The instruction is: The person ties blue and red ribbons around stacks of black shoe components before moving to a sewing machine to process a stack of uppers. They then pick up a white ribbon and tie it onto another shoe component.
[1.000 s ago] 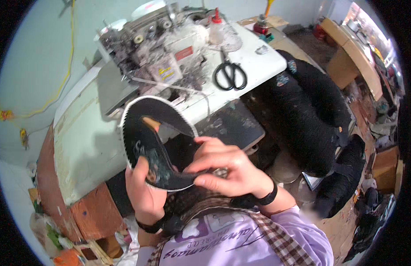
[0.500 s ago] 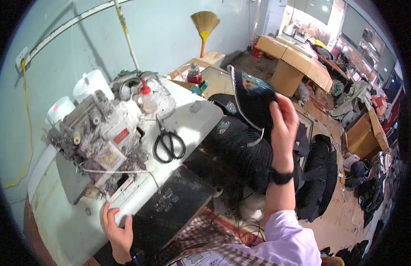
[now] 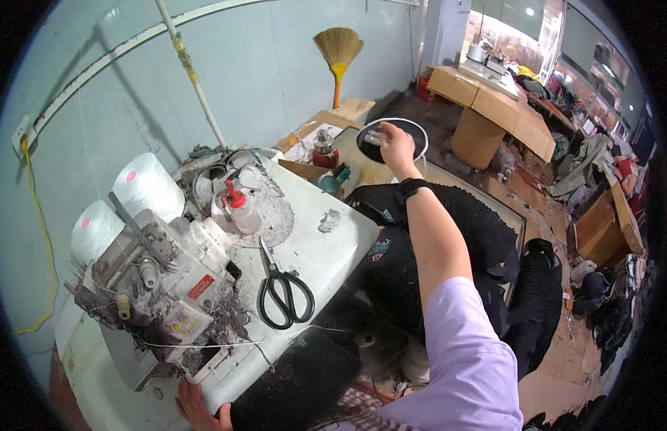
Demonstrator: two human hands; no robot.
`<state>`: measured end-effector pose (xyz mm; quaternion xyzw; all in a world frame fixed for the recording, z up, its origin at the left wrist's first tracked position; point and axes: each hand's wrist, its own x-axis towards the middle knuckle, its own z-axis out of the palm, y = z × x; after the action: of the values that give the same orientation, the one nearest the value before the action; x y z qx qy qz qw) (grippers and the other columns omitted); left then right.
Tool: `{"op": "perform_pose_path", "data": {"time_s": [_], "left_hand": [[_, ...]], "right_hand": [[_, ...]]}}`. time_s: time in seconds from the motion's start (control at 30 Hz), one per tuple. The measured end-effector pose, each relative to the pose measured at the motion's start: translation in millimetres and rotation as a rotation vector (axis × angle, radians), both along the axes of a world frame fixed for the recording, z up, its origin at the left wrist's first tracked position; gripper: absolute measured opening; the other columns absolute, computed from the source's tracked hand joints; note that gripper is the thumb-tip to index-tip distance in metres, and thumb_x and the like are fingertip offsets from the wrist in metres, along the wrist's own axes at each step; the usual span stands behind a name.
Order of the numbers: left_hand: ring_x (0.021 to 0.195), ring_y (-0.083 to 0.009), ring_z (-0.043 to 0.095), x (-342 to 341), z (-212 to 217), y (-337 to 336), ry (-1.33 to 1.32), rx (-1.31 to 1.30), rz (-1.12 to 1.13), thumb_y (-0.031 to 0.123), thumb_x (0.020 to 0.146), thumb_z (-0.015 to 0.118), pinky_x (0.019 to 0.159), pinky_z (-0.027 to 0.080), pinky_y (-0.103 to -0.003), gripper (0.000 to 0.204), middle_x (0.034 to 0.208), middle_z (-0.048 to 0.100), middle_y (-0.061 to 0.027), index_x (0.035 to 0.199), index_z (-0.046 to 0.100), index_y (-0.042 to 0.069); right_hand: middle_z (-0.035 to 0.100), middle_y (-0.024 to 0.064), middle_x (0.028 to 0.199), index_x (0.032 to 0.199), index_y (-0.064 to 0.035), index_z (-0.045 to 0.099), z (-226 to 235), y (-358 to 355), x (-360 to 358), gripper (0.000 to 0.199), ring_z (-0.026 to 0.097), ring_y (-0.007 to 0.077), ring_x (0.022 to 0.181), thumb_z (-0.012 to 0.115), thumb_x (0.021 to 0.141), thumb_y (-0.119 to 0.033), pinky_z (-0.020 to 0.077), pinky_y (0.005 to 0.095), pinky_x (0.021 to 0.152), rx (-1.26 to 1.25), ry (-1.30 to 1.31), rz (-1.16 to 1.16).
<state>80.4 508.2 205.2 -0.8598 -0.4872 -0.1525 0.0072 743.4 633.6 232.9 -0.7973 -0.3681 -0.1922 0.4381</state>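
Right hand [image 3: 395,144]: stretched far out, fingers clamped on a dark oval piece with a white rim [image 3: 412,129], held above the black heap [image 3: 448,230].
Left hand [image 3: 197,411]: gripping the tabletop [image 3: 326,251] edge.
Risk: the loosely pinched piece could slip mid-air.
Hidden: left fingers cut off; the piece's material is unclear.

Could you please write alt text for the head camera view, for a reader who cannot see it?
The person's right hand holds out a black oval fabric piece with white edging above piled black fabric. Their left hand grips the white sewing table's edge, near black-handled scissors and a grey overlock machine.
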Motion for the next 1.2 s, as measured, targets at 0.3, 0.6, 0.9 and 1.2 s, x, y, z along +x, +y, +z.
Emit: {"op": "perform_pose_path", "data": {"time_s": [0.3,0.6,0.9,1.2], "left_hand": [[0.122,-0.0412,0.035,7.6,0.0,-0.9,-0.025,-0.016,-0.047,0.038,0.087,0.055,0.098,0.029,-0.054,0.058,0.132,0.038,-0.0247,0.128,0.040,0.000],[0.122,-0.0433,0.033,7.2,-6.9,-2.4,-0.003,-0.007,-0.056,0.039,0.087,0.055,0.098,0.027,-0.053,0.060,0.133,0.034,-0.0271,0.129,0.037,0.000],[0.120,-0.0418,0.036,3.2,-5.6,-4.4,-0.004,0.072,-0.102,0.044,0.088,0.052,0.097,0.031,-0.050,0.064,0.133,0.035,-0.0256,0.129,0.036,-0.002],[0.119,-0.0420,0.038,-0.9,-9.0,-4.1,0.000,0.112,-0.067,0.035,0.085,0.060,0.099,0.031,-0.049,0.060,0.131,0.039,-0.0263,0.127,0.041,-0.003]], "right_hand": [[0.058,0.0168,0.110,0.112,-0.0028,0.056,-58.5,-127.9,-100.8,0.037,0.053,0.0323,0.105,0.062,0.077,-0.013,0.0406,0.0378,0.092,0.057,0.094,0.188],[0.056,0.0222,0.110,0.120,0.0059,0.046,-129.6,-450.7,-118.7,0.061,0.055,0.0326,0.101,0.070,0.073,-0.026,0.0421,0.0375,0.089,-0.036,0.345,-0.685],[0.056,0.0229,0.113,0.122,0.0000,0.049,-147.8,-437.5,-139.8,0.069,0.052,0.0362,0.107,0.070,0.072,-0.043,0.0418,0.0406,0.090,-0.333,0.569,-0.692],[0.043,0.0227,0.127,0.127,-0.0042,0.043,-162.2,-436.9,-151.5,0.074,0.038,0.0398,0.119,0.065,0.074,-0.051,0.0326,0.0460,0.098,-0.277,0.575,-0.761]]}}
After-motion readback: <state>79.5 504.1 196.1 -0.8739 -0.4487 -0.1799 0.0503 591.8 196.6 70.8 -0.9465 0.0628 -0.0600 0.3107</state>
